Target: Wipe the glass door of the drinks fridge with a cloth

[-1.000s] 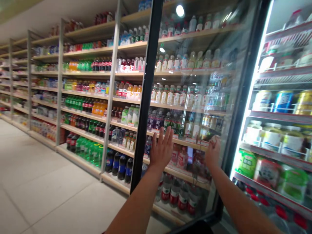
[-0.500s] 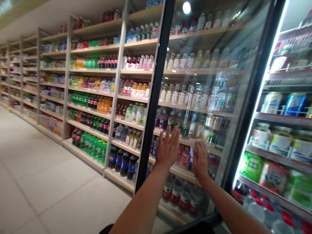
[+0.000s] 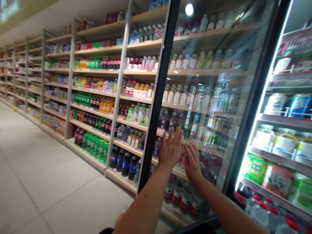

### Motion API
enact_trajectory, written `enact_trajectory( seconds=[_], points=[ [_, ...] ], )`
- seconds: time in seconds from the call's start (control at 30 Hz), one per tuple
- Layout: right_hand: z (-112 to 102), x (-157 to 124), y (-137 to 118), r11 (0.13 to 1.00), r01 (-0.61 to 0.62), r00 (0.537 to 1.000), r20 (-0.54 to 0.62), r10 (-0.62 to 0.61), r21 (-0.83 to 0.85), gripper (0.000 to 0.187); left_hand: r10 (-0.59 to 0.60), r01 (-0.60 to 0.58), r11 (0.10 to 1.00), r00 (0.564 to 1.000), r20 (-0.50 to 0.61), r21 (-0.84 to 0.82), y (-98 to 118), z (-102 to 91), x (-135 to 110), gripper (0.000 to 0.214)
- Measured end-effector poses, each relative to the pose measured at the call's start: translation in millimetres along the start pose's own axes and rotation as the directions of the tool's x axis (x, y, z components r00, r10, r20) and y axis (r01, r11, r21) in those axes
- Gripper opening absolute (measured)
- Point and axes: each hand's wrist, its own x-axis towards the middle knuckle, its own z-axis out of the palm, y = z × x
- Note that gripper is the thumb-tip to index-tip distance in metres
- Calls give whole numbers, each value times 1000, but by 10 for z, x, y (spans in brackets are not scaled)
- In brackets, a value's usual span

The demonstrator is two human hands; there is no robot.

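A glass door [image 3: 207, 42] with a black frame stands swung open in front of me. My left hand [image 3: 170, 148] lies flat against its pane, fingers stretched out and spread, holding nothing. Close beside it on the right, my right hand [image 3: 193, 164] presses on the same pane with bent fingers. Under and above those fingertips shows a pale, crumpled cloth [image 3: 189, 143], mostly covered by the hand and blurred. Bottles on the shelves behind can be seen through the glass.
To the right, the lit cooler [image 3: 287, 117] holds cans, jars, pouches and red-capped bottles. Wooden drink shelves [image 3: 95, 92] run along the wall to the far left, full of bottles. Pale floor tiles [image 3: 48, 182] spread out at lower left. The door's black edge [image 3: 156, 107] stands upright left of my hands.
My right hand has slid left across the glass with the cloth, closer to my left hand. My left hand stays at nearly the same spot on the pane. The view has shifted slightly.
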Motion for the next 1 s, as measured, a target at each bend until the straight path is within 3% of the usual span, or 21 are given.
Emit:
enact_trajectory(
  seconds=[0.1,0.27,0.47,0.53,0.67,0.73,0.9,1.0],
  points=[
    [-22,70,3,1000,23,999,39,-24,19,58,7,-7,1000,1000,13,15,-4,-14,1,60],
    [-32,331,-17,991,-131,989,-73,131,15,54,1,-1,1000,1000,11,20,-2,-7,-3,61],
    [22,-43,-54,998,64,997,46,-65,29,59,5,-5,1000,1000,20,2,0,7,-20,62],
    [-23,63,17,999,16,999,37,-18,40,56,3,-3,1000,1000,9,1,-3,15,-23,62],
    [-110,415,141,982,-188,975,-114,191,37,49,6,-6,1000,1000,-10,10,-6,20,-20,63],
    [-104,371,148,980,-194,971,-136,197,32,49,8,-8,1000,1000,-11,9,-5,12,-16,63],
    [-61,-55,163,995,-91,996,6,91,42,50,4,-4,1000,1000,1,-11,-5,3,-15,65],
    [-113,120,266,979,-192,981,-22,194,74,47,1,0,999,1000,16,-37,-13,24,-23,65]
  ],
)
